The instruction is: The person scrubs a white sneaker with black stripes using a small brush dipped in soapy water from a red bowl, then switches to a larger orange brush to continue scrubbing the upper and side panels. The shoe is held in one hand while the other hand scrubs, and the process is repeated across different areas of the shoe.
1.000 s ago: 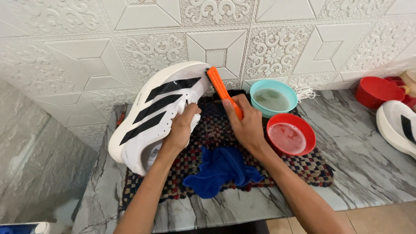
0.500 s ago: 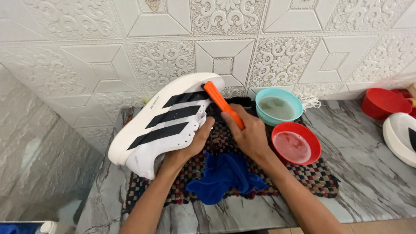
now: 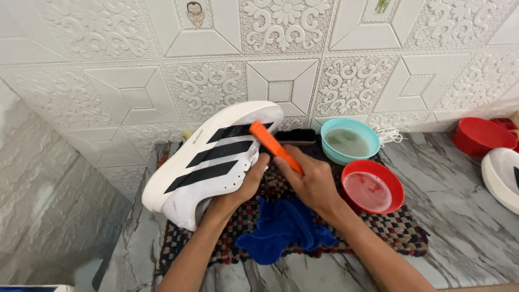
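My left hand (image 3: 244, 184) grips a white sneaker with black stripes (image 3: 211, 157) from below, holding it tilted on its side above a checkered woven mat (image 3: 400, 232). In my right hand (image 3: 313, 181) is an orange-handled brush (image 3: 274, 146), its upper end resting against the side of the sneaker near the sole. A crumpled blue cloth (image 3: 284, 230) lies on the mat just in front of both hands.
A teal bowl of cloudy water (image 3: 350, 140) and a red bowl of soapy water (image 3: 373, 186) stand to the right of my hands. A black brush (image 3: 297, 135) lies behind. Far right: a red container (image 3: 481, 135) and a second white sneaker (image 3: 500, 176). An embossed white wall rises behind the marble counter (image 3: 459, 216).
The sneaker has tipped further onto its side, showing more of its striped flank. My right hand has moved the orange brush against the shoe, and the view has shifted slightly.
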